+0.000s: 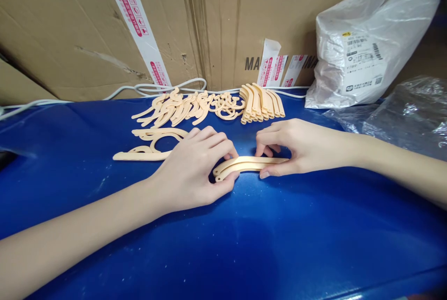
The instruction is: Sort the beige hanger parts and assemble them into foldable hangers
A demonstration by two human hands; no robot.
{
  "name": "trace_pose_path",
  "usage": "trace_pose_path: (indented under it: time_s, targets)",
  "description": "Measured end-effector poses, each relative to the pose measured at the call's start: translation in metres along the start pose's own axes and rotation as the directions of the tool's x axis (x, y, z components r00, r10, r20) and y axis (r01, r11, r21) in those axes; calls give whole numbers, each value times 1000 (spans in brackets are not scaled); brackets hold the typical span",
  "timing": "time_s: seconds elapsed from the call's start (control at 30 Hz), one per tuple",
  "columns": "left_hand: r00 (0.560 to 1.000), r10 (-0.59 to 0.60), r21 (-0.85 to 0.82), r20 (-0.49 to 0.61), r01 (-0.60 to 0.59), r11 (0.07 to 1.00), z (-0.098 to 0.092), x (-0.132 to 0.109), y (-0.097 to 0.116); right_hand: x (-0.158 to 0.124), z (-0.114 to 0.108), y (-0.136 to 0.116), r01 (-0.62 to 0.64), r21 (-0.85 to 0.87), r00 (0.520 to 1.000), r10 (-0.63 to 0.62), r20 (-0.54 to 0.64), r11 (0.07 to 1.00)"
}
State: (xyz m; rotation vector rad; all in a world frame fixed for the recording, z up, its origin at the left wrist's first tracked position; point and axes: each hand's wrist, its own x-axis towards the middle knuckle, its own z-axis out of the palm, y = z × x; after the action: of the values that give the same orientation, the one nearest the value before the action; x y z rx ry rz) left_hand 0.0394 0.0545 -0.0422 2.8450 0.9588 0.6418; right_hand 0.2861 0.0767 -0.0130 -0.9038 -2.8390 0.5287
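Both hands grip a pair of curved beige plastic strips [246,165] lying edge-on on the blue table surface [244,244]. My left hand [193,172] pinches their left end with curled fingers. My right hand [296,146] pinches the right end between thumb and fingertips. Just left of my left hand lie two loose beige hook-shaped pieces [150,144]. Behind the hands, a pile of loose beige pieces [185,107] is spread out, and a neat stack of curved strips [261,102] stands beside it.
Large cardboard boxes [104,25] wall off the back. White cables [157,88] run along their base. A white plastic bag with a label [366,44] and a clear plastic bag [408,114] sit at the right.
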Motion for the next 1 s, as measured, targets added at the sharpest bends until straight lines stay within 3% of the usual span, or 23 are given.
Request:
trace_pose_path:
  time_s: [0.3, 1.0]
  targets:
    - [995, 72, -71, 69, -67, 995, 0, -1, 1, -1, 4, -2, -21, 119, 997, 12, 80, 993]
    - [996, 70, -87, 61, -65, 994, -1, -1, 3, -1, 4, -6, -10, 87, 998, 5, 65, 996]
